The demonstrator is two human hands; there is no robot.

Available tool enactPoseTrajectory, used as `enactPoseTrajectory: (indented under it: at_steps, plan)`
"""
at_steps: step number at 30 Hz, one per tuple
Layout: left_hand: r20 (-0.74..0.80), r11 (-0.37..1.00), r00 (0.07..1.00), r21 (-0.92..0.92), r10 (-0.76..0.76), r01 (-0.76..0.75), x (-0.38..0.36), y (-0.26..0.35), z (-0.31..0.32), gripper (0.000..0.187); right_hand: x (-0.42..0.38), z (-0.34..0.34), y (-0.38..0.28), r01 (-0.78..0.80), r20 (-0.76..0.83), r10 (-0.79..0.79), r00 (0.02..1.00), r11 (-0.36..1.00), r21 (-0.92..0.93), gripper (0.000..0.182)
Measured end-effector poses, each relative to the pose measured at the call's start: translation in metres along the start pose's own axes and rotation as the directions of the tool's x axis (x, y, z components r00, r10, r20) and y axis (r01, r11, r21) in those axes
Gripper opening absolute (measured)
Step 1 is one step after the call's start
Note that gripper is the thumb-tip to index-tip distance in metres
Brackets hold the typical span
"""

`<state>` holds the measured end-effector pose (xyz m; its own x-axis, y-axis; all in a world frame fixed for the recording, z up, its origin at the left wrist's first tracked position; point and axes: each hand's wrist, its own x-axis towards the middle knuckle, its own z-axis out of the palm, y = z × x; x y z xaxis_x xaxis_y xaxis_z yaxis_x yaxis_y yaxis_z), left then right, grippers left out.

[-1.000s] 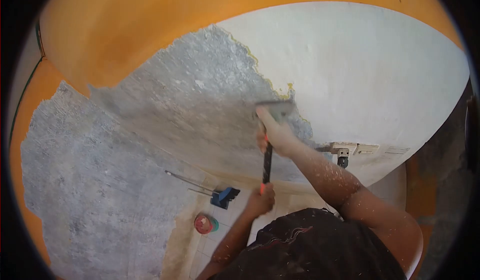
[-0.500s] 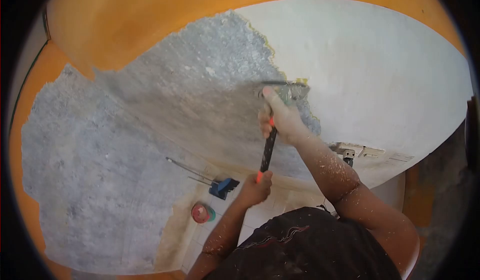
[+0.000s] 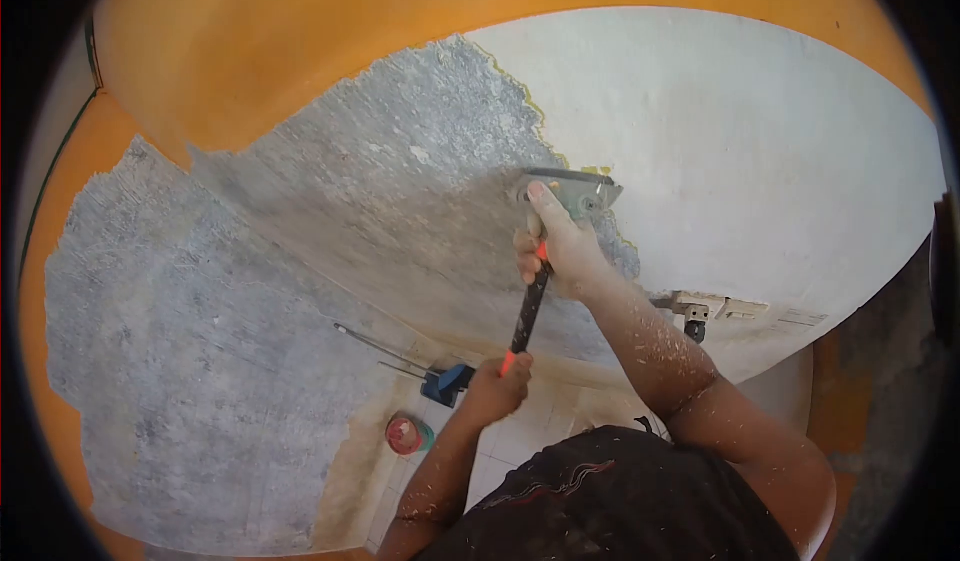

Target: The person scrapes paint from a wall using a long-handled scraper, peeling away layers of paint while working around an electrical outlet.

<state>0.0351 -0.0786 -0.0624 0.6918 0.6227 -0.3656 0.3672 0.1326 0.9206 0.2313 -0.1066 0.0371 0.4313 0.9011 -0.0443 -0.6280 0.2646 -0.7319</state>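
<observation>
My right hand grips a long-handled wall scraper close below its head, thumb laid up on the head. Around the orange-marked bottom end of the black handle, my left hand is closed. The wide grey-green scraper head lies at the ragged border between bare grey wall and white wall coating. Its blade edge faces up the wall, and yellowish coating shows along the border beside it. Pale dust covers my right hand, and flakes cling to both forearms.
An electrical socket with something plugged in sits low on the white wall. A blue dustpan with long handles and a red-and-green bucket stand on the tiled floor by the wall's foot. Orange paint borders the bare area.
The scraper head has tilted, showing more of its face. The handle's lower end and my left hand have shifted slightly left and down.
</observation>
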Motion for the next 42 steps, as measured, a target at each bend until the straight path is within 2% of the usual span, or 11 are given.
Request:
enactPoseTrajectory:
  at_steps: [5,8,14,16,19,22,28,30,34,38,42]
  plan:
    - [0.084,0.947,0.972,-0.219,-0.221,0.234,-0.01,-0.03,0.03,0.044,-0.008,-0.013,0.019,-0.005,0.016,0.007,1.0,0.996,-0.085,0.043]
    - [0.144,0.876,0.981,-0.446,-0.131,0.183,0.01,-0.024,0.008,0.042,-0.008,-0.004,-0.003,0.003,0.006,-0.003,1.0,0.993,-0.116,0.044]
    - [0.028,0.987,0.991,-0.091,0.132,-0.129,0.002,0.01,0.018,0.041,-0.008,0.007,-0.025,0.114,0.058,-0.112,0.992,0.993,-0.042,0.045]
    - [0.087,0.952,0.992,-0.285,-0.089,0.11,0.001,-0.021,0.03,0.043,-0.009,-0.015,0.008,0.044,-0.007,-0.045,0.999,0.992,-0.119,0.046]
    - [0.048,0.975,0.985,-0.143,-0.168,0.173,-0.005,-0.028,0.039,0.045,-0.009,-0.024,0.019,-0.078,-0.036,0.074,0.997,0.985,-0.156,0.047]
    - [0.053,0.984,0.999,-0.179,0.003,0.006,0.003,-0.002,0.023,0.046,-0.004,-0.007,-0.006,0.081,0.091,-0.067,0.994,0.984,-0.156,0.047]
    - [0.144,0.957,0.989,-0.283,-0.024,0.065,0.002,-0.019,0.032,0.038,-0.005,-0.015,0.007,0.116,0.088,-0.101,0.991,0.978,-0.176,0.046]
    - [0.071,0.995,0.992,0.023,-0.102,0.101,-0.007,-0.038,0.047,0.039,-0.006,-0.031,0.028,-0.02,0.006,0.022,1.0,0.968,-0.248,0.045]
    - [0.102,0.927,0.99,-0.351,-0.1,0.13,0.001,-0.024,0.038,0.041,0.004,-0.022,0.012,-0.032,0.121,0.051,0.991,0.987,-0.154,0.042]
    - [0.066,0.979,0.997,-0.204,0.037,-0.022,-0.003,0.005,0.016,0.043,0.004,0.001,-0.012,0.029,0.136,-0.011,0.991,0.991,-0.127,0.042]
    - [0.083,0.951,0.986,-0.267,-0.142,0.159,-0.006,-0.045,0.039,0.045,0.005,-0.029,0.033,-0.054,0.088,0.07,0.994,0.982,-0.18,0.045]
